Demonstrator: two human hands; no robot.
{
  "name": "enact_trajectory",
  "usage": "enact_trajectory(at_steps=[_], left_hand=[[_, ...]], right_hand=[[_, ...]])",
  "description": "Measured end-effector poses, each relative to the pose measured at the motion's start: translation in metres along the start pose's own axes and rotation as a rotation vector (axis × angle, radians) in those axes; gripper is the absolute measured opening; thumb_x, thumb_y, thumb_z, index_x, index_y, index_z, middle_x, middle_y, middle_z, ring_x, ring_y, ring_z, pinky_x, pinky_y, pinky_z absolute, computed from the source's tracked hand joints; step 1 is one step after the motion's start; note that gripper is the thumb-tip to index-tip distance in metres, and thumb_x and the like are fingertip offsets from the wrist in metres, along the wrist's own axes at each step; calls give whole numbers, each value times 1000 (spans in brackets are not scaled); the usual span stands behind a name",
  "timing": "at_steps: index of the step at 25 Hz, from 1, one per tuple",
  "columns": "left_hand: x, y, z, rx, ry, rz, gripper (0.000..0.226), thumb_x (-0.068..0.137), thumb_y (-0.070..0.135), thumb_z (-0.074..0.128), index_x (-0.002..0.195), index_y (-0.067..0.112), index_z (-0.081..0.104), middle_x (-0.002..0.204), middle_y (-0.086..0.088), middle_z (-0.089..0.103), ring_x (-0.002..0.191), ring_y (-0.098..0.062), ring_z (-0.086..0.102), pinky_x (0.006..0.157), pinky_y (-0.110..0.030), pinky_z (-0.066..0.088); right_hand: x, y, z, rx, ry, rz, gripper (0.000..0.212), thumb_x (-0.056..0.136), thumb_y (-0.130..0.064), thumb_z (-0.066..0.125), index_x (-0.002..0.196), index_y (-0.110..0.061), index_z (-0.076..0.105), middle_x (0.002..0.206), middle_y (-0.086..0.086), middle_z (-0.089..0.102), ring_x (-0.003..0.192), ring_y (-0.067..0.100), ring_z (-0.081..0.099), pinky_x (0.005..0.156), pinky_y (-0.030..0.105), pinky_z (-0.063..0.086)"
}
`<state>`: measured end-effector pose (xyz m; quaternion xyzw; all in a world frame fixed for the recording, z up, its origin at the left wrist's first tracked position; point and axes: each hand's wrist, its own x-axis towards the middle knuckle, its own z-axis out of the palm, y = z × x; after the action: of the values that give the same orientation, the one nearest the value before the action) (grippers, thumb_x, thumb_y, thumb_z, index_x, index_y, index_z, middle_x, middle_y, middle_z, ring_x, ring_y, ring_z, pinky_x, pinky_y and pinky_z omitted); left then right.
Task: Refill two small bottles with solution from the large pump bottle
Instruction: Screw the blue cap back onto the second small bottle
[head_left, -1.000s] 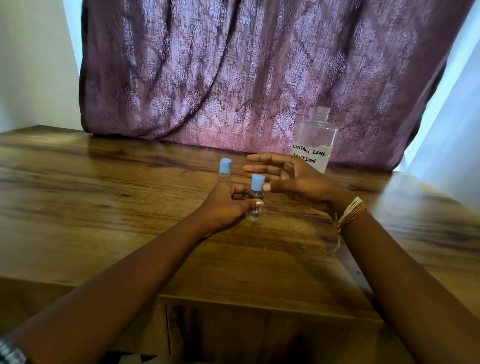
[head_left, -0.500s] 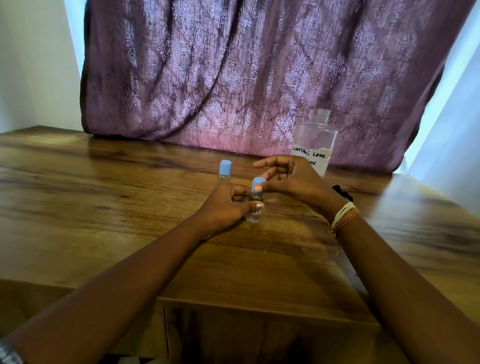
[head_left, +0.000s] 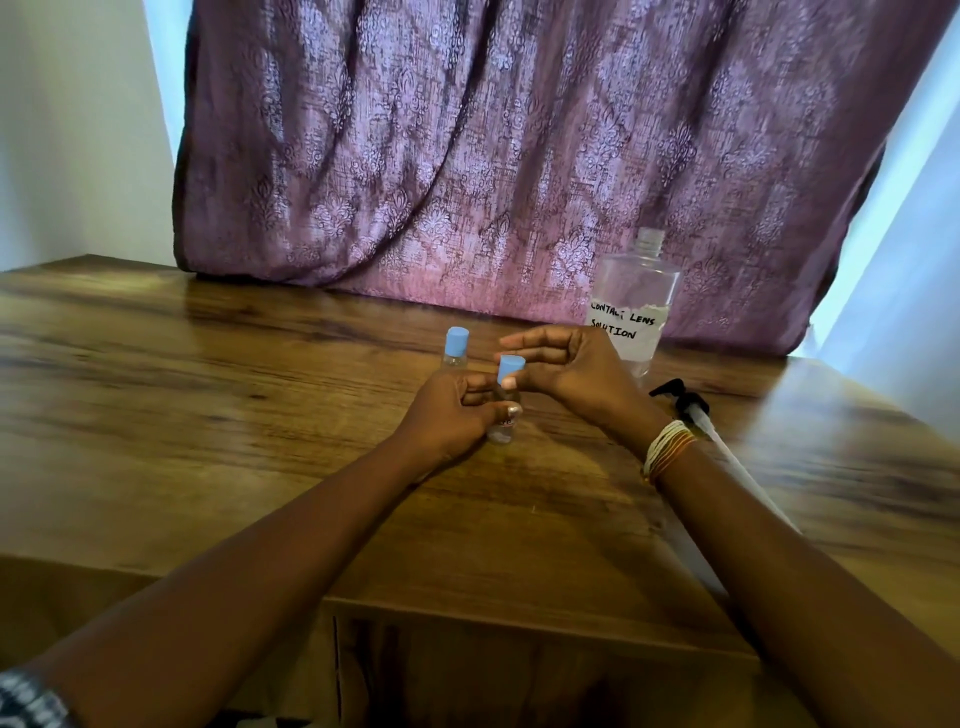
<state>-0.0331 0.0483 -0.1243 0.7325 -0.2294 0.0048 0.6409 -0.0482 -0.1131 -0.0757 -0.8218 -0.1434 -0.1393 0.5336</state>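
Two small clear bottles with blue caps stand near the middle of the wooden table (head_left: 208, 415). My left hand (head_left: 452, 410) grips the body of the nearer small bottle (head_left: 503, 431). My right hand (head_left: 566, 369) pinches that bottle's blue cap (head_left: 511, 368) between thumb and forefinger, the other fingers spread. The farther small bottle (head_left: 456, 347) stands untouched just behind my left hand. The large clear bottle (head_left: 631, 306), labelled "contact lens solution", stands behind my right hand with its neck open and no pump on it.
The pump head with its long white tube (head_left: 696, 415) lies on the table to the right of my right wrist. A purple patterned curtain (head_left: 493, 156) hangs along the table's far edge. The table's front edge runs below my forearms.
My right hand came down from hovering over the nearer bottle and closed thumb and forefinger on its cap. My left hand kept its grip on the bottle.
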Motion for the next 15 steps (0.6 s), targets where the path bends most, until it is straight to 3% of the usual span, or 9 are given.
enact_trajectory(at_steps=[2,4,8,11,13,15], left_hand=[[-1,0,-1,64,-25,-9,26,79,6,74,105,8,72,96,-5,76,87,-14,72,73,-28,56],[-3,1,-2,182,-60,-59,34,73,8,79,106,11,70,100,-1,75,95,-15,70,81,-32,56],[-1,-4,-4,209,14,-150,34,74,7,78,107,11,69,100,-4,74,91,-17,70,74,-33,58],[2,-10,-5,227,128,-173,28,78,6,74,105,11,70,95,-5,74,86,-17,70,75,-35,60],[1,-9,-4,264,145,-153,24,79,7,72,103,12,72,95,-4,73,86,-15,69,79,-34,59],[0,-8,-2,288,164,-126,19,82,7,69,99,13,73,94,-4,73,81,-12,66,71,-29,57]], right_hand=[[1,6,-3,4,-132,73,47,73,3,77,117,-8,64,108,1,71,97,10,70,90,24,56],[1,14,-1,-23,-194,137,53,75,0,77,124,-6,58,115,3,68,103,14,67,95,28,54],[3,28,17,-128,-40,147,45,75,-10,80,117,-8,62,102,-3,70,89,5,66,78,16,52],[14,38,25,-171,96,159,48,74,-17,81,118,-7,63,90,2,73,82,14,69,78,32,57],[19,41,27,-212,125,171,52,74,-20,82,121,-9,63,92,3,73,84,15,69,79,33,57],[18,40,27,-223,118,171,45,74,-18,81,115,-10,65,90,1,72,81,12,68,77,31,56]])
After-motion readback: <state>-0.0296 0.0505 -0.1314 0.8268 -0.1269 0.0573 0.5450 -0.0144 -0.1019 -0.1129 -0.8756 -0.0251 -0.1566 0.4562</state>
